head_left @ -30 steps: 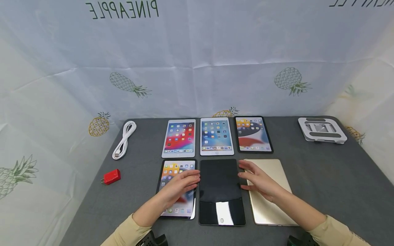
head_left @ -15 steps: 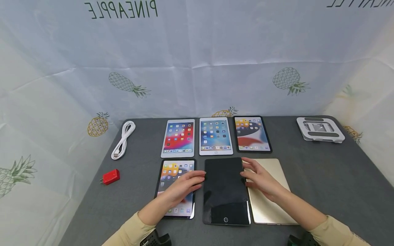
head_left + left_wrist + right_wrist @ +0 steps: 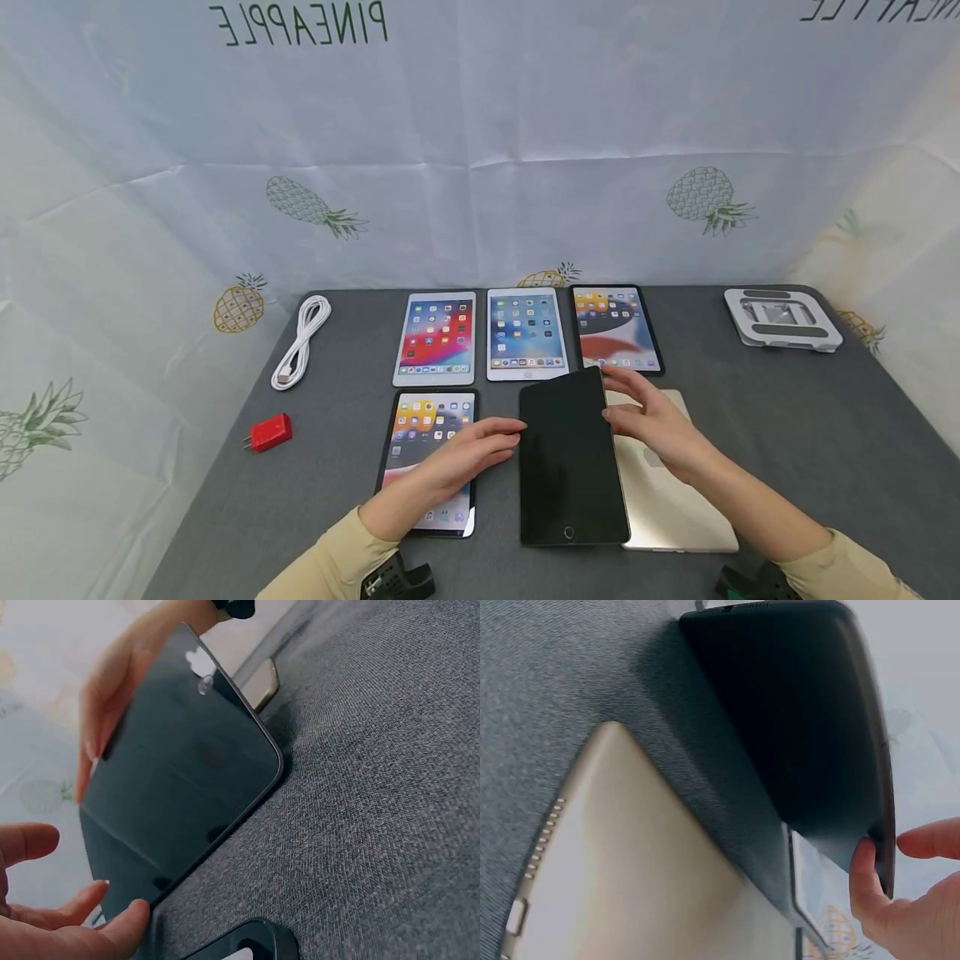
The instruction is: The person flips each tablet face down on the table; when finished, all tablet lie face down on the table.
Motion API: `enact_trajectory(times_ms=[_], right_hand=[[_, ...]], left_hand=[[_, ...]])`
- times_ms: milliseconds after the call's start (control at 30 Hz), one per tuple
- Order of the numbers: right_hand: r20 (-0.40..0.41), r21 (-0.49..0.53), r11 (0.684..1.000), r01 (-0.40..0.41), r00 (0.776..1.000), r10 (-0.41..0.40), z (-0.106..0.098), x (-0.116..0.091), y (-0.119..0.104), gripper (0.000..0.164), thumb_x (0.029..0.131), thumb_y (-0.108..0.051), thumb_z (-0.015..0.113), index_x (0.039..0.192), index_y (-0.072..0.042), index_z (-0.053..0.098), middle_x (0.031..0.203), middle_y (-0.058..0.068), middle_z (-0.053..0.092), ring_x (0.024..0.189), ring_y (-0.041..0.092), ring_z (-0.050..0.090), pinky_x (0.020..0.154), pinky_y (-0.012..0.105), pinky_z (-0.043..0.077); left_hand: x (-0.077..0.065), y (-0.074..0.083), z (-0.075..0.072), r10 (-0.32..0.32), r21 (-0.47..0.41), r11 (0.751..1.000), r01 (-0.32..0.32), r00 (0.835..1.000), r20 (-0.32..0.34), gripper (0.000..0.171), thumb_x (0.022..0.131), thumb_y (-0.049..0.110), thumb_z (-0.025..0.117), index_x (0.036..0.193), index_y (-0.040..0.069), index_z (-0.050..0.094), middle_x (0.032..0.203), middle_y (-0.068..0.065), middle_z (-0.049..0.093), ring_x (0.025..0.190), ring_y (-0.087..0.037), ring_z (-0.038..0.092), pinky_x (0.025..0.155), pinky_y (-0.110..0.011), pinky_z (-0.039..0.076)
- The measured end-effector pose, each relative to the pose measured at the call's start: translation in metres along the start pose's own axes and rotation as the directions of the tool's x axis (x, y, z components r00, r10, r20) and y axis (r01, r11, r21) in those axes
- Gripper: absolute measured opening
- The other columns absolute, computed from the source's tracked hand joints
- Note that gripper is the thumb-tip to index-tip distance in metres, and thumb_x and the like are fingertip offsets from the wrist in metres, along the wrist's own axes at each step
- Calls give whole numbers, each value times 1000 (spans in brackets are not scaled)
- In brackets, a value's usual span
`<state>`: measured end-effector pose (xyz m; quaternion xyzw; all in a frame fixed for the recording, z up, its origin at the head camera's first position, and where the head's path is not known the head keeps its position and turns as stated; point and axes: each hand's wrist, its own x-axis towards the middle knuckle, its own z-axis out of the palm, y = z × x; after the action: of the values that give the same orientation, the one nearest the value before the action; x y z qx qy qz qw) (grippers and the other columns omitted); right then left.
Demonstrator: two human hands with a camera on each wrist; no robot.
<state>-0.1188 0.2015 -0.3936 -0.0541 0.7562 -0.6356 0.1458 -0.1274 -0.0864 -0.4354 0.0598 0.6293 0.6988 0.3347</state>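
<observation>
The right hand (image 3: pixel 660 425) pinches a thin black glass-fronted tablet (image 3: pixel 570 458), probably stiff and slippery, best held by both long edges; the left hand (image 3: pixel 467 462) is spread.

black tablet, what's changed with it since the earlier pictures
The black tablet moved right, its right edge now raised; the right hand grips that edge and the left hand followed. The white cable, red charger and three back-row tablets stayed put.
</observation>
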Motion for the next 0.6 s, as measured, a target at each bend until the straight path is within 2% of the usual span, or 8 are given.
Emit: enact_trajectory(times_ms=[167,300,433,533,600], right_hand=[[-9,-44,998,43,999,-43,0,-3,-8,68,97,-10,58,153,-4,20,149,28,29,113,34,59,85,30,54],[-23,-84,995,50,998,-52,2,-1,-12,69,96,-13,59,153,-6,22,149,28,30,115,39,57,88,41,54],[-32,-77,996,39,999,-42,7,1,-15,69,95,-15,62,153,-9,25,149,26,31,118,43,54,91,52,51],[-26,-56,998,41,999,-42,11,3,-18,69,95,-16,63,153,-9,26,149,26,31,119,43,53,90,52,51],[-18,-39,998,49,999,-49,13,5,-20,69,95,-16,63,152,-8,26,149,26,31,119,42,52,89,49,52]], left_hand=[[4,-2,4,4,-35,999,-4,1000,13,42,99,16,56,136,-3,50,139,-14,48,128,-25,48,107,-37,39],[6,-2,5,5,-64,998,-4,1000,19,41,100,15,55,136,-5,49,139,-15,49,129,-27,48,107,-37,39],[7,-2,5,-1,-87,996,3,1000,24,40,100,15,54,135,-5,50,138,-15,50,130,-27,47,107,-38,39],[8,-3,5,-7,-89,996,10,1000,29,40,101,15,54,135,-5,51,137,-14,52,128,-26,49,107,-38,39],[9,-4,5,-5,-89,996,8,999,33,39,101,15,54,134,-4,52,136,-13,52,127,-24,50,107,-38,39]])
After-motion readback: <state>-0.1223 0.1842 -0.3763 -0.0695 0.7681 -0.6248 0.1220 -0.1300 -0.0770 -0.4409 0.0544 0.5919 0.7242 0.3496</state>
